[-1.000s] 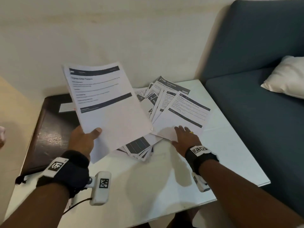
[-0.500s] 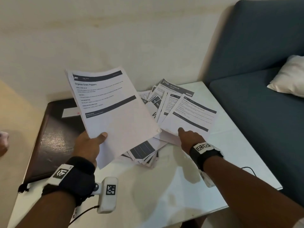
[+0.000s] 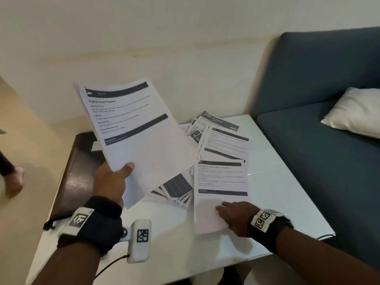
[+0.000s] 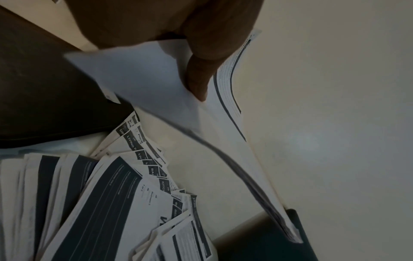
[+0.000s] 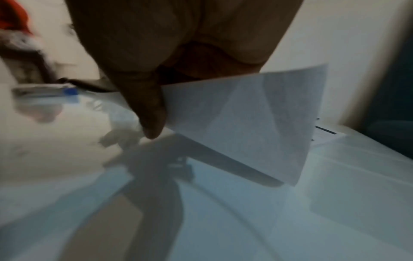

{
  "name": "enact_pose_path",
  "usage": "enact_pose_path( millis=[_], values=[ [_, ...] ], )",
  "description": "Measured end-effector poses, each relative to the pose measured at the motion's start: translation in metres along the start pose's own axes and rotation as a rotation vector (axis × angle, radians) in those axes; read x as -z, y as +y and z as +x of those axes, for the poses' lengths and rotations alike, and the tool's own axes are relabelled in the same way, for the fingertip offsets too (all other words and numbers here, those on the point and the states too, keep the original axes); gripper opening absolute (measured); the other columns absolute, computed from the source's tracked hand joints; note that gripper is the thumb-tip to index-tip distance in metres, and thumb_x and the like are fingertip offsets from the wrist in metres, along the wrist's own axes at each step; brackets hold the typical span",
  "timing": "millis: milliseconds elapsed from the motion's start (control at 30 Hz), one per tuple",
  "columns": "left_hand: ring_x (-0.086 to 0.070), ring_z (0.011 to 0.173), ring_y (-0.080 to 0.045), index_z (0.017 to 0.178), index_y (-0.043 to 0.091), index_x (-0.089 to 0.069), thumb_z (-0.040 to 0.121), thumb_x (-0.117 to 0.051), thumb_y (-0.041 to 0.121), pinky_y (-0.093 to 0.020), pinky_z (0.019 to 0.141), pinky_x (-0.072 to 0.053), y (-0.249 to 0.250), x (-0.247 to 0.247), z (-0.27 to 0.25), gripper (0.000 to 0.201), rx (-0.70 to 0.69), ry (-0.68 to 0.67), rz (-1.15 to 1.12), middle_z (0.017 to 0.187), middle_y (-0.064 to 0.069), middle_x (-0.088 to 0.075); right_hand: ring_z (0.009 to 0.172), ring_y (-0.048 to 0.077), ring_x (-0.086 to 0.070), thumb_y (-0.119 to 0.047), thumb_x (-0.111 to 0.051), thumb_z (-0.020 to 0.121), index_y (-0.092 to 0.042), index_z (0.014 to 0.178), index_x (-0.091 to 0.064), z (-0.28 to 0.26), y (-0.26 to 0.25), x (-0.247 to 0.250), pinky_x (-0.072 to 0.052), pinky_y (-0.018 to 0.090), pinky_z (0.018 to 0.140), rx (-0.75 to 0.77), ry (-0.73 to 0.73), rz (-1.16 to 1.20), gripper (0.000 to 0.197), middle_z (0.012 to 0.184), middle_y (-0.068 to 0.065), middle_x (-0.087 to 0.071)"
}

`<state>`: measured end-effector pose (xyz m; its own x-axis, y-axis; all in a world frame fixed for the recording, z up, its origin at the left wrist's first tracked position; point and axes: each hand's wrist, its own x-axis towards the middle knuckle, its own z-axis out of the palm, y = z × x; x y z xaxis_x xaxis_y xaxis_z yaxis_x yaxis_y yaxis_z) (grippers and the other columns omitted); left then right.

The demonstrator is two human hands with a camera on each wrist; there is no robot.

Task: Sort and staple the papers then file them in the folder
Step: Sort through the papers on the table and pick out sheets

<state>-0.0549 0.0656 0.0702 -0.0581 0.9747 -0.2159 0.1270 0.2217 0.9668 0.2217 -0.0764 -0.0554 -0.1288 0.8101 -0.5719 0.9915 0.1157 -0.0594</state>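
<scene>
My left hand grips a small stack of printed sheets by its lower left corner, raised above the table; the thumb lies on top of the stack in the left wrist view. My right hand pinches the near end of a single printed sheet, held just above the white table; the right wrist view shows the thumb against the sheet's edge. A fanned pile of loose papers lies behind. A dark folder lies at the table's left edge.
A blue sofa with a white cushion stands right of the table. A wall runs behind. Another person's hand shows at the far left. A cable hangs at the table's right edge.
My right hand has pulled one sheet out of the fanned pile toward the table's near edge and now pinches it. The left hand's stack stays raised and has barely moved.
</scene>
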Motion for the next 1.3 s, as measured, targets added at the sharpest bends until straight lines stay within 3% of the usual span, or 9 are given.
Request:
enact_pose_path(
  millis=[133, 233, 300, 433, 500, 600, 700, 1067, 1300],
  values=[
    [-0.054, 0.104, -0.025, 0.119, 0.013, -0.057, 0.094, -0.064, 0.012, -0.034, 0.085, -0.039, 0.0, 0.006, -0.018, 0.026, 0.036, 0.048, -0.073, 0.111, -0.001, -0.061, 0.134, 0.032, -0.044, -0.019, -0.056, 0.094, -0.01, 0.149, -0.031, -0.017, -0.014, -0.016, -0.04, 0.04, 0.106, 0.086, -0.135, -0.029, 0.061, 0.153, 0.014, -0.037],
    [-0.054, 0.101, -0.024, 0.12, 0.011, -0.058, 0.093, -0.065, 0.013, -0.03, 0.081, -0.04, -0.004, 0.009, -0.023, 0.028, 0.051, 0.056, -0.085, 0.112, -0.002, -0.061, 0.126, 0.029, -0.051, -0.048, -0.057, 0.092, -0.015, 0.128, -0.053, -0.021, -0.011, -0.015, -0.042, 0.038, 0.101, 0.047, -0.19, 0.03, 0.049, 0.149, 0.005, -0.044],
    [-0.056, 0.103, -0.025, 0.118, 0.013, -0.06, 0.093, -0.066, 0.014, -0.031, 0.082, -0.041, -0.004, 0.01, -0.023, 0.026, 0.06, 0.06, -0.094, 0.112, -0.001, -0.063, 0.117, 0.025, -0.056, -0.067, -0.046, 0.09, -0.021, 0.109, -0.063, -0.021, -0.006, -0.016, -0.045, 0.036, 0.098, -0.018, -0.138, 0.157, 0.053, 0.137, -0.001, -0.058],
    [-0.057, 0.109, -0.027, 0.108, 0.021, -0.059, 0.091, -0.068, 0.016, -0.042, 0.096, -0.044, -0.003, 0.011, -0.017, 0.02, 0.074, 0.071, -0.097, 0.111, 0.002, -0.064, 0.1, 0.026, -0.061, -0.052, -0.044, 0.097, -0.018, 0.093, -0.06, -0.008, 0.007, -0.014, -0.043, 0.03, 0.077, -0.263, 0.152, 0.372, 0.038, 0.109, 0.006, -0.067],
    [-0.057, 0.107, -0.025, 0.11, 0.02, -0.06, 0.092, -0.067, 0.015, -0.039, 0.095, -0.045, -0.003, 0.008, -0.012, 0.02, 0.06, 0.055, -0.099, 0.11, 0.002, -0.064, 0.106, 0.028, -0.058, -0.049, -0.053, 0.093, -0.02, 0.097, -0.053, -0.001, 0.014, -0.015, -0.043, 0.03, 0.08, -0.443, 0.26, 0.412, 0.029, 0.114, 0.008, -0.063],
    [-0.055, 0.102, -0.022, 0.119, 0.015, -0.059, 0.094, -0.065, 0.014, -0.031, 0.086, -0.04, -0.003, 0.004, -0.006, 0.026, 0.029, 0.052, -0.082, 0.109, 0.002, -0.062, 0.118, 0.035, -0.047, -0.065, -0.072, 0.071, -0.014, 0.124, -0.041, 0.008, 0.024, -0.022, -0.047, 0.043, 0.091, -0.758, 0.294, 0.545, 0.08, 0.124, 0.013, -0.046],
    [-0.057, 0.103, -0.024, 0.113, 0.019, -0.058, 0.093, -0.065, 0.012, -0.035, 0.088, -0.042, -0.006, 0.002, 0.002, 0.022, 0.039, 0.057, -0.083, 0.103, 0.003, -0.063, 0.126, 0.039, -0.04, -0.066, -0.081, 0.059, -0.013, 0.131, -0.033, 0.014, 0.032, -0.031, -0.046, 0.051, 0.097, -0.917, 0.267, 0.639, 0.101, 0.132, 0.015, -0.037],
    [-0.051, 0.101, -0.025, 0.123, 0.014, -0.057, 0.095, -0.064, 0.015, -0.036, 0.087, -0.039, -0.016, 0.003, 0.01, 0.029, -0.006, 0.051, 0.017, 0.113, -0.001, -0.058, 0.121, 0.037, -0.048, -0.063, -0.085, 0.053, -0.015, 0.126, -0.031, 0.026, 0.041, -0.041, -0.043, 0.051, 0.101, -0.991, 0.163, 0.725, 0.103, 0.128, 0.014, -0.05],
    [-0.054, 0.09, -0.019, 0.113, 0.018, -0.056, 0.096, -0.062, 0.014, -0.038, 0.087, -0.04, -0.023, 0.0, 0.011, 0.018, 0.002, -0.01, 0.05, 0.1, 0.002, -0.059, 0.114, 0.033, -0.05, -0.046, -0.075, 0.074, -0.015, 0.117, -0.048, 0.021, 0.045, -0.036, -0.045, 0.04, 0.092, -1.003, 0.18, 0.72, 0.06, 0.12, 0.012, -0.051]
  ],
)
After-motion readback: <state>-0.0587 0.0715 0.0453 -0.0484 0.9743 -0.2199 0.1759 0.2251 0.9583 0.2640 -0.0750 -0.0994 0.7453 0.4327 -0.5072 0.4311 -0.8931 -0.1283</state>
